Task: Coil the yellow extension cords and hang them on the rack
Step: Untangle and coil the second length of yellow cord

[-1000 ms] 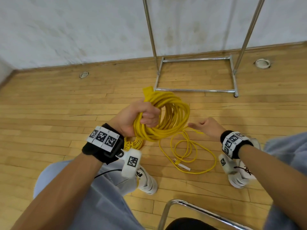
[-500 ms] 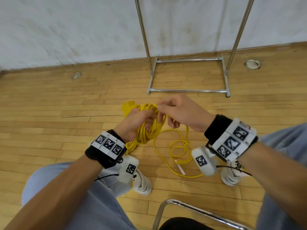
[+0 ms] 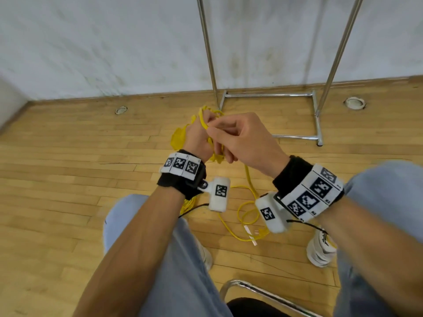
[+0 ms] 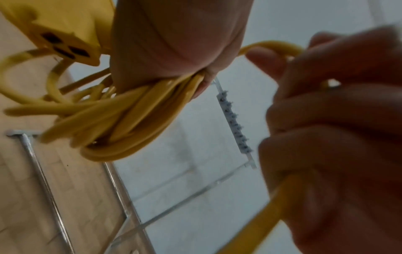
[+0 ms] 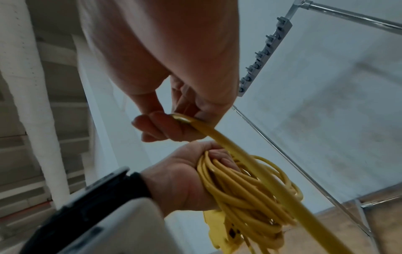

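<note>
My left hand (image 3: 198, 138) grips a bundle of coiled yellow extension cord (image 5: 245, 187), its yellow socket block (image 4: 58, 34) sticking out beside the fist. My right hand (image 3: 238, 138) pinches the free strand (image 5: 208, 130) right at the left hand's knuckles, its other fingers curled round the strand lower down. The loose rest of the cord (image 3: 247, 211) trails down to the wooden floor between my feet, ending near a white tag (image 3: 248, 229). The chrome rack (image 3: 270, 96) stands just beyond the hands, against the wall.
A grey hook strip (image 5: 263, 51) hangs from the rack's top bar. Two round floor sockets (image 3: 354, 102) (image 3: 120, 109) sit near the wall. A chrome chair frame (image 3: 258, 291) is below me, between my knees. My white shoe (image 3: 319, 251) stands at the right.
My right hand has come from the right with the free strand and brought it up to the left hand's bundle. Both hands have risen and moved toward the rack.
</note>
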Demonstrator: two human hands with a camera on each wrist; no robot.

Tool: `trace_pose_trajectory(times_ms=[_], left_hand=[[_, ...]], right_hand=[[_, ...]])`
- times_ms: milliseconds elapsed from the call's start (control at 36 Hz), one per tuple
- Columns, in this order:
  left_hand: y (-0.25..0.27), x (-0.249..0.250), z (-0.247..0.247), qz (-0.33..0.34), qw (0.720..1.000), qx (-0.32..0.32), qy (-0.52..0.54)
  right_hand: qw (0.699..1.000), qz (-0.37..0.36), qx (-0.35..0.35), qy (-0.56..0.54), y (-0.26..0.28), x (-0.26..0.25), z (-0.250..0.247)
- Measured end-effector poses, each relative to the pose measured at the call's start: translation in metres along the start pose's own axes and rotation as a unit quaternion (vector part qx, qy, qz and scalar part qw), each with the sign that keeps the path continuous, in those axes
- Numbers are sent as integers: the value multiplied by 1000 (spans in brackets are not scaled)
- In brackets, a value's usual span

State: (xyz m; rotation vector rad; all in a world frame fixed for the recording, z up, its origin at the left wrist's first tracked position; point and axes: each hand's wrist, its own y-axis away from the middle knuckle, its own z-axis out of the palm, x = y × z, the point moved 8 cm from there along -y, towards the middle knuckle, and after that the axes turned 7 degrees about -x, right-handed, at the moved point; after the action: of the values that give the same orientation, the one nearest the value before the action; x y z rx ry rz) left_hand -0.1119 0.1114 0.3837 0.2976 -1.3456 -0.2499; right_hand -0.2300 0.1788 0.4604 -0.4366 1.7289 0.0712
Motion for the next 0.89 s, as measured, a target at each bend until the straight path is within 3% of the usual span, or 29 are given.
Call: trace_pose_trajectory(times_ms=[83,167,417,556,694,889], left_hand=[[5,4,2,18,998,26,48],[7,-3,-3,-5,992,38,118],[4,-11,-15,-6,980,-6,198],[5,7,4,6,968,-86,236],[9,12,23,-22,928,-144,342],[9,8,22,-26,894,-128,428]], right_hand=[[1000,1,-5,-6,-2,-1,-3],[1000,4,-13,11,1,4,-1],[999,26,-20,-1,1,17,13],[999,3,-2,-35,-5,13,10],[999,-16,12,-51,-9,12,9],[998,-22,26,-52,-4,14,10]])
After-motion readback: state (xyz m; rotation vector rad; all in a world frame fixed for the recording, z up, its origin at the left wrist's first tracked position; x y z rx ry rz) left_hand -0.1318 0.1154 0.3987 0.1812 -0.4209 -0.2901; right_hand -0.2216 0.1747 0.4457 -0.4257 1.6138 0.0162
